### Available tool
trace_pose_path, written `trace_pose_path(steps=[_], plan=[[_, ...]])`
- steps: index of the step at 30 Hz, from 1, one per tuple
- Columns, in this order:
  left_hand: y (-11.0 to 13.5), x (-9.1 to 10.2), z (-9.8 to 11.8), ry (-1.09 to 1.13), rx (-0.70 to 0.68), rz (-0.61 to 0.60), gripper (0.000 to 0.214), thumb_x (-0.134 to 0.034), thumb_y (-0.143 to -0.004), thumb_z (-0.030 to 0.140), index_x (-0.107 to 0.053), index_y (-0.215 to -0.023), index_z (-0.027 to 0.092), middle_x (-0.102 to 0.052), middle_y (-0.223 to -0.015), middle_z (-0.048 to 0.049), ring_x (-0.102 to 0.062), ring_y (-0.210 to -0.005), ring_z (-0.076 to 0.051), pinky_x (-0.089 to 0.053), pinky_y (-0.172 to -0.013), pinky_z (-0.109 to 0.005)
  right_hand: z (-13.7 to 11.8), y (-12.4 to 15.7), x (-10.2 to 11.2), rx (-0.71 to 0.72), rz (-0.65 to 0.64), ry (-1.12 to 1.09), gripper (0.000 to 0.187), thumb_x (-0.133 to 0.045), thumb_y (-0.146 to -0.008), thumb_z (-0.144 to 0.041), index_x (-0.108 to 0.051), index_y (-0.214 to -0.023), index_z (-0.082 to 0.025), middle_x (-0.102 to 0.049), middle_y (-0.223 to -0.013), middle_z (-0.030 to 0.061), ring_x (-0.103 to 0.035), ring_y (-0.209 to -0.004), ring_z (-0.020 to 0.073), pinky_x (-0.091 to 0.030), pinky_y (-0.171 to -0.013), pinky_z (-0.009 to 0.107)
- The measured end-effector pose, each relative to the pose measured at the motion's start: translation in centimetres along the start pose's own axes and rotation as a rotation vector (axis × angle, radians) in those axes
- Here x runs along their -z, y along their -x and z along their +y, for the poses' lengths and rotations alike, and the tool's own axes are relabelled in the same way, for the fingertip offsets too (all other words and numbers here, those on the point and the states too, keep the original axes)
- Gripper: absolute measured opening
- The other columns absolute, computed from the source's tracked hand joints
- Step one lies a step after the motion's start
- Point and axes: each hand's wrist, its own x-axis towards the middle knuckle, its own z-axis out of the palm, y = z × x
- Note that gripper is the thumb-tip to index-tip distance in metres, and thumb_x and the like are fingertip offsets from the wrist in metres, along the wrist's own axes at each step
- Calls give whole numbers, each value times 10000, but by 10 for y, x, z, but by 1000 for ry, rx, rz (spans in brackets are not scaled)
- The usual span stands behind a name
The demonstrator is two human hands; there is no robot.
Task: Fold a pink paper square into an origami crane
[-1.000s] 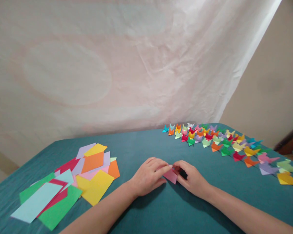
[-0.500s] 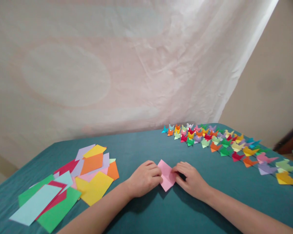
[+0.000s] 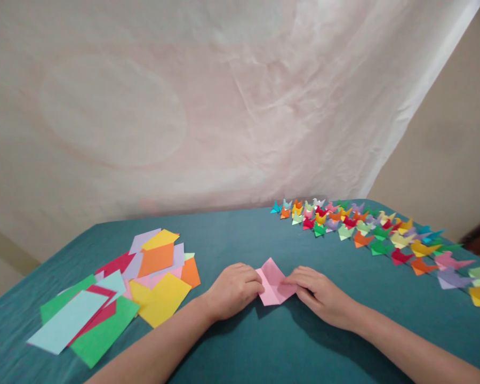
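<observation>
A small pink sheet of origami paper (image 3: 271, 285) with crease lines is held just above the table, in the middle of the head view. Its upper part stands up while the lower part tilts toward me. My left hand (image 3: 238, 290) pinches its left corner, fingers curled with the thumb mostly hidden. On the other side my right hand (image 3: 318, 293) grips the right corner between thumb and fingers. Both hands are closed on the same sheet.
Loose coloured paper sheets (image 3: 108, 293) lie overlapping at the left of the green-covered table (image 3: 232, 234). Rows of folded paper birds (image 3: 362, 237) stand at the right. Behind the table hangs a pale curtain (image 3: 208, 117).
The pink paper has gone from a nearly flat diamond to a more bent shape, its top raised. My right hand has shifted slightly right. The view has moved a little.
</observation>
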Motion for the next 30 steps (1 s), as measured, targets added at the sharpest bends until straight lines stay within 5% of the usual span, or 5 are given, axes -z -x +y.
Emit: trace_pose_path(steps=[5,12,16,23,30], plan=[[2,-1,-3,58,1,-7,228,-400,-909,173,-625,-877,190,-679,-918,-14,-607,-858,-118,-422,-783,-254,8,-12,8,122,-67,170,345,-387,-886,-118,-592,-1129,-254,-592,-972,73,-516,-865,180,-392,-752,323],[3,-1,-3,82,3,9,180,-455,-881,217,-630,-852,185,-686,-883,-25,-616,-831,-131,-436,-801,-265,10,-23,5,150,-92,358,278,-461,-860,-125,-681,-935,-277,-543,-797,41,-467,-731,167,-344,-669,314],[4,1,-3,105,11,7,234,-465,-891,330,-636,-847,178,-684,-855,-49,-616,-829,-147,-437,-789,-272,8,-19,5,96,-87,239,294,-483,-817,-73,-676,-941,-257,-537,-843,47,-480,-797,171,-367,-704,306],[4,3,1,203,134,15,268,-423,-910,286,-647,-826,164,-664,-841,-53,-601,-802,-136,-432,-753,-255,-1,-15,12,-7,-129,-37,153,-506,-861,-201,-658,-874,-217,-554,-940,51,-496,-912,168,-396,-807,308],[2,3,0,319,287,16,257,-453,-883,264,-651,-761,155,-630,-878,-55,-580,-802,-142,-444,-773,-256,8,-16,-1,-185,-38,-196,314,-397,-924,-291,-563,-684,-173,-562,-860,45,-529,-828,153,-414,-768,294]])
